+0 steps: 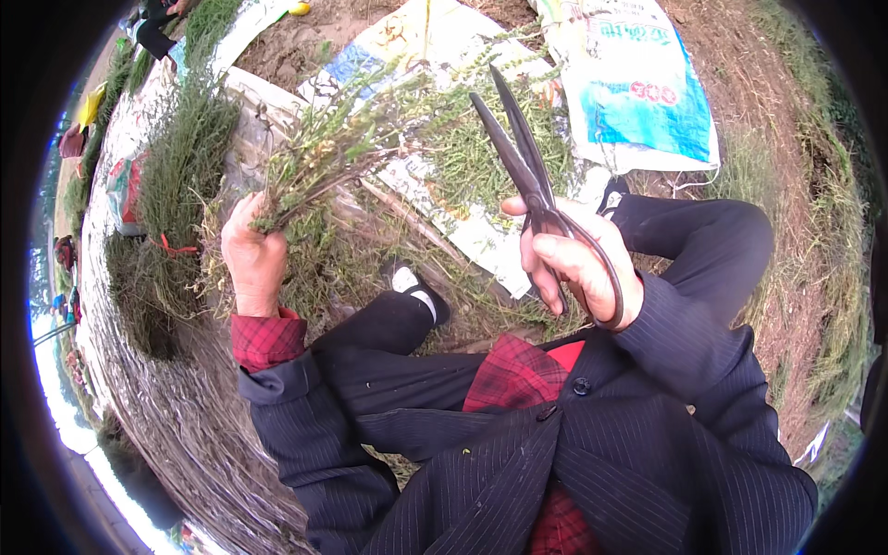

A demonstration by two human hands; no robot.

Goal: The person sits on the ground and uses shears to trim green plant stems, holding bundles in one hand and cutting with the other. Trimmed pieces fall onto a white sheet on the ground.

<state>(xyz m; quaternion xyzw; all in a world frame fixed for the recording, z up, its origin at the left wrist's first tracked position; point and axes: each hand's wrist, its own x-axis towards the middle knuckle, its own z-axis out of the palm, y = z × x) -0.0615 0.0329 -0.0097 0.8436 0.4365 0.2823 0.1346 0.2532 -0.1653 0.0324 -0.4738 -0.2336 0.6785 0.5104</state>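
Note:
My left hand (pixel 255 253) is closed around the stem end of a bunch of green leafy stalks (pixel 333 152), whose tips spread away to the upper right. In my right hand (pixel 590 257) is a pair of dark metal scissors (pixel 524 156) with large looped handles. The blades point up and stand slightly apart, clear of the bunch. Below and between my hands, a heap of cut green sprigs (pixel 499 149) lies on a flattened white woven sack (pixel 479 243). The far parts of that sack are partly hidden by the bunch.
A white and blue printed sack (pixel 638 104) lies at the upper right. Piled stalks (pixel 184 166), one bundle bound with a red tie (pixel 170 246), rest at the left on plastic sheeting (pixel 173 416). Another person (pixel 156 31) is at the upper left edge.

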